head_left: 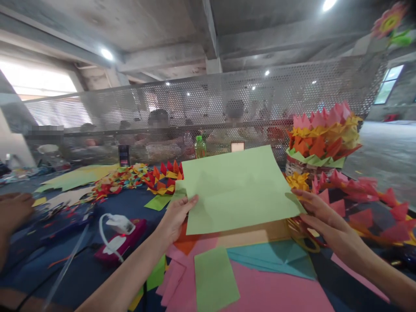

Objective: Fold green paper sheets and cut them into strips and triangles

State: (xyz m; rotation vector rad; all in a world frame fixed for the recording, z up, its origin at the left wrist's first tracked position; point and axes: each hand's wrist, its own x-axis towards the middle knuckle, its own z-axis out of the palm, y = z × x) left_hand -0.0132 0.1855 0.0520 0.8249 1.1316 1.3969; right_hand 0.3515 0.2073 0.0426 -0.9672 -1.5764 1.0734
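A large light green sheet of paper [237,188] is lifted in front of me, tilted up above the stack. My left hand [177,216] pinches its left edge, thumb on the front face. At the right edge, my right hand [325,216] holds the lower corner between thumb and fingers. Below lie pink paper sheets [273,290], folded blue paper [276,258] and a small green paper piece [216,279]. Yellow-handled scissors [305,242], partly hidden, rest beside my right hand.
Right, folded pink, yellow and orange paper rings [321,134] are stacked. Pink-pointed paper strips [367,208] lie nearer. Left are a purple power strip [120,245] with a white charger, paper scraps [120,184] and another person's hand [14,212]. A perforated metal screen [201,108] stands behind.
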